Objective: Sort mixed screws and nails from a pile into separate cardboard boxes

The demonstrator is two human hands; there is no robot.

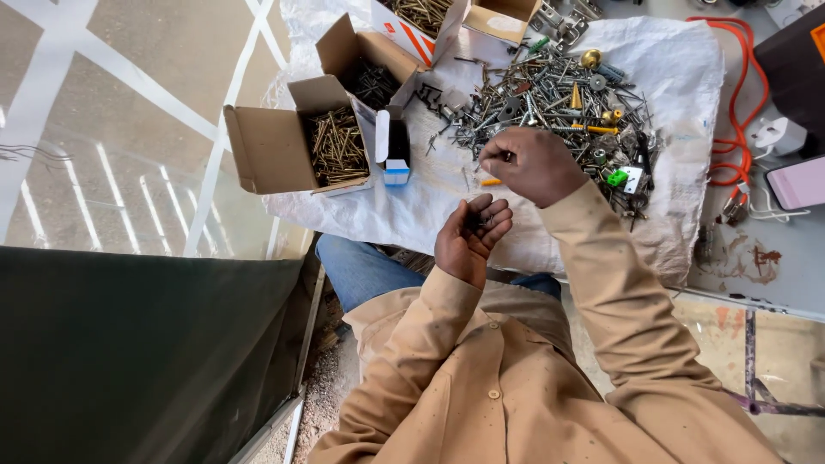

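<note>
Head view looks down on a few dark screws (475, 222) lying in the cupped palm of the left hand (468, 239), just under its fingers (496, 215), which curl loosely over them without clenching. Just beyond those fingertips, and slightly higher, the right hand (533, 165) is bunched, its thumb and fingers (498, 156) pinched together on something small and dark at the tips; what exactly it is cannot be told. Past the right hand's knuckles spreads a heap of mixed screws, nails and fittings (559, 99), with a green plastic piece (617, 178) and a brass-coloured knob (590, 58) among it, all on a white woven sack (670, 77). Away from the left fingers, on their outer side, stands an open cardboard box of brass-coloured screws (337, 146), a small blue-and-white box (395, 150) beside it, and a second open box of dark screws (374, 82) beyond. Farther off past the right hand, an orange cable (735, 94) loops near a white plug (778, 136). Both tan sleeves (601, 283) run back toward the camera.
</note>
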